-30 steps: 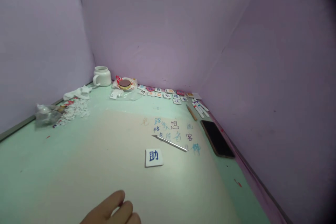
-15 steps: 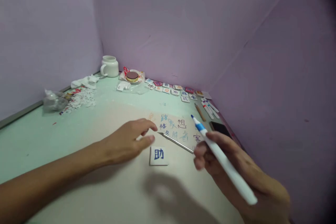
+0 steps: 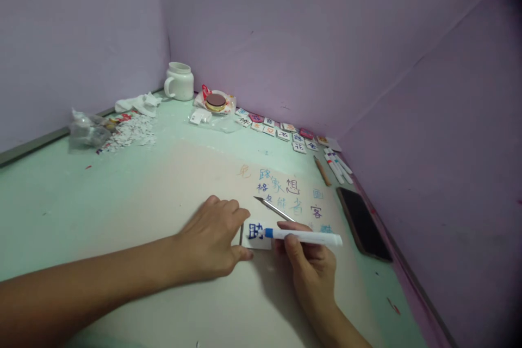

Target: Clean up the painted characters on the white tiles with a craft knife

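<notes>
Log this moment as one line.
left hand: steadies tile | right hand: holds marker, tip on tile | knife: lies beyond

A small square white tile point(image 3: 256, 235) lies flat on the pale tabletop, near its front, with a dark blue Chinese character painted on its face. The character's right part is hidden by a marker. The tile's left edge sits against the fingertips of the left hand point(image 3: 212, 242), which rests palm down. A white marker point(image 3: 304, 237) with a blue band near its tip lies almost level across the tile, tip pointing left and touching the character. The right hand point(image 3: 312, 263) grips it from below, just right of the tile
</notes>
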{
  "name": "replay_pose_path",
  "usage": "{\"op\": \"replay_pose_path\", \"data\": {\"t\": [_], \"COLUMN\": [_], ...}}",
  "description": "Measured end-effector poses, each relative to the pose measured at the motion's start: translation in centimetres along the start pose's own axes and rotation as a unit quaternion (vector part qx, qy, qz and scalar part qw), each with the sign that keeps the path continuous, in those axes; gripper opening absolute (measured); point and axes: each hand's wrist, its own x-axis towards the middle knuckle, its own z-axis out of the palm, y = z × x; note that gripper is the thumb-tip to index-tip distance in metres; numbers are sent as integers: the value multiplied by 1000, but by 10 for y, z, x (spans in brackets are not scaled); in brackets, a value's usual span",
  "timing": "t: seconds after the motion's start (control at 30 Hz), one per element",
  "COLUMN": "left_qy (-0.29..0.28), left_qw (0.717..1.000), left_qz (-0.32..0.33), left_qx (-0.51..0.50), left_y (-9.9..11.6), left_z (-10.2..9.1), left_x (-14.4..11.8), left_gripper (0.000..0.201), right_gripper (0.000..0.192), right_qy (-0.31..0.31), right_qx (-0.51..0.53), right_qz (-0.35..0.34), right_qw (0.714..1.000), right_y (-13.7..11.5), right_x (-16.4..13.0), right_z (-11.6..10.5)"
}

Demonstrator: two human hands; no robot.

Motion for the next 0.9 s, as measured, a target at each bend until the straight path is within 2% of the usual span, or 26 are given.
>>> {"op": "replay_pose_path", "data": {"t": [0.17, 0.33, 0.63, 0.9], "left_qy": [19, 7, -12, -8], "left_qw": [1000, 1000, 1000, 1000], "left_qz": [5, 3, 4, 10], "left_qx": [4, 0, 1, 5], "left_y": [0, 1, 2, 0], "left_z": [4, 1, -4, -2], "left_x": [-3, -1, 0, 1], "left_gripper": [34, 33, 30, 30], "right_gripper": [17, 16, 15, 15], "right_qy": [29, 4, -80, -92], "right_qx": [13, -37, -121, -149], "right_qz": [-26, -52, -119, -130], "right_qw": [999, 998, 982, 976], "right_y": [5, 10, 12, 10], "right_x": [1, -1, 5, 7], "right_z": [6, 9, 0, 2]}}
